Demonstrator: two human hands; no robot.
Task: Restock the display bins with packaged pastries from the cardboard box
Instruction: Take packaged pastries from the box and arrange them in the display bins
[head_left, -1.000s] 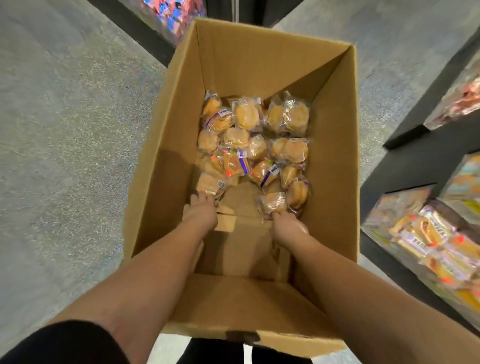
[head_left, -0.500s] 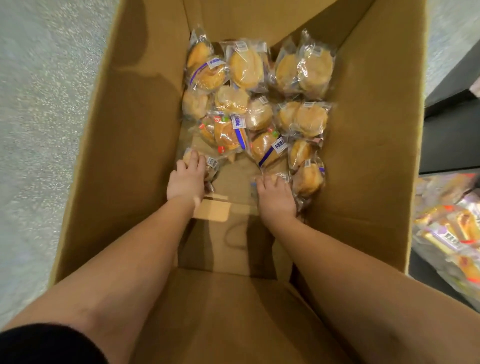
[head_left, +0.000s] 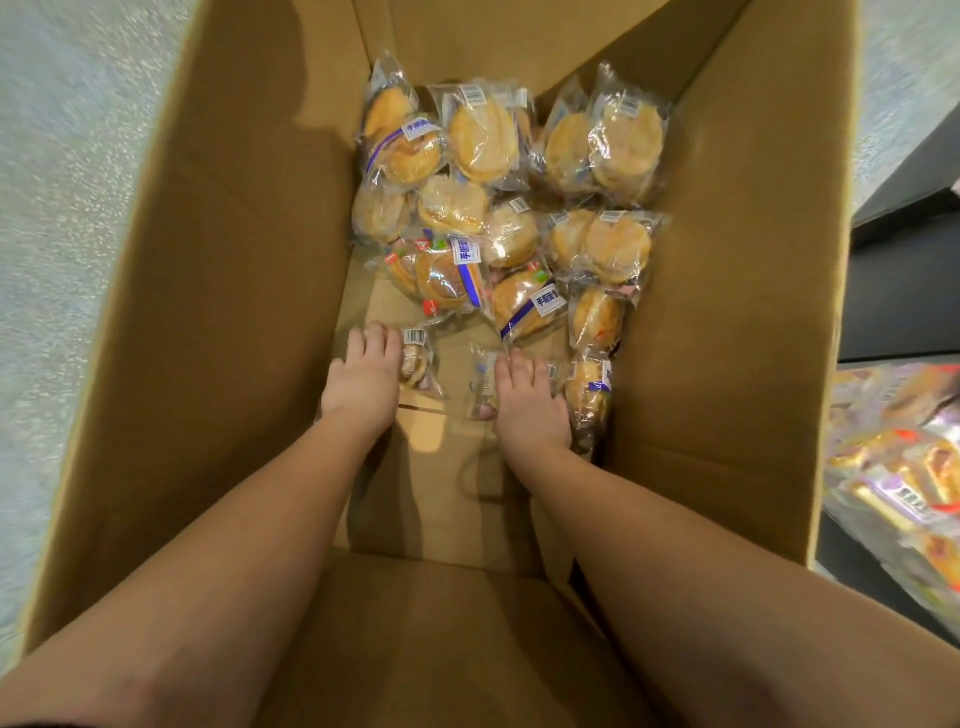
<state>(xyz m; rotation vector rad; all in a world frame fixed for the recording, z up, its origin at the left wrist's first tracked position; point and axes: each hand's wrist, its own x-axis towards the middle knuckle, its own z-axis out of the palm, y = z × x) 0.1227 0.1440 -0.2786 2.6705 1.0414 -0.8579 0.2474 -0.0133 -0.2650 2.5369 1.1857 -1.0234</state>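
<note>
The head view looks straight down into a deep cardboard box (head_left: 218, 322) whose tall brown walls fill most of the frame. On its floor, toward the far end, lies a loose heap of packaged pastries (head_left: 498, 208): round golden cakes in clear wrappers, some with blue-and-white labels, some showing barcodes.

Both bare forearms reach down into the box. The left hand (head_left: 363, 374) rests palm down at the near left edge of the heap, fingers bent over a pastry packet (head_left: 416, 358) with a barcode sticker; the packet sticks out just to the right of the fingers. Whether the fingers actually clasp it or merely lie on it cannot be told from above.

The right hand (head_left: 530, 395) lies palm down over another clear-wrapped packet (head_left: 483, 379), whose crinkled edge shows to the left of the knuckles. Its grasp cannot be judged either. Just beside this hand, against the right wall, stands one more wrapped pastry (head_left: 589, 389).

Outside the box, speckled grey flooring (head_left: 62, 208) shows at left, and at right a dark shelf (head_left: 904, 291) with blurred bright snack packs (head_left: 904, 467) below it.
</note>
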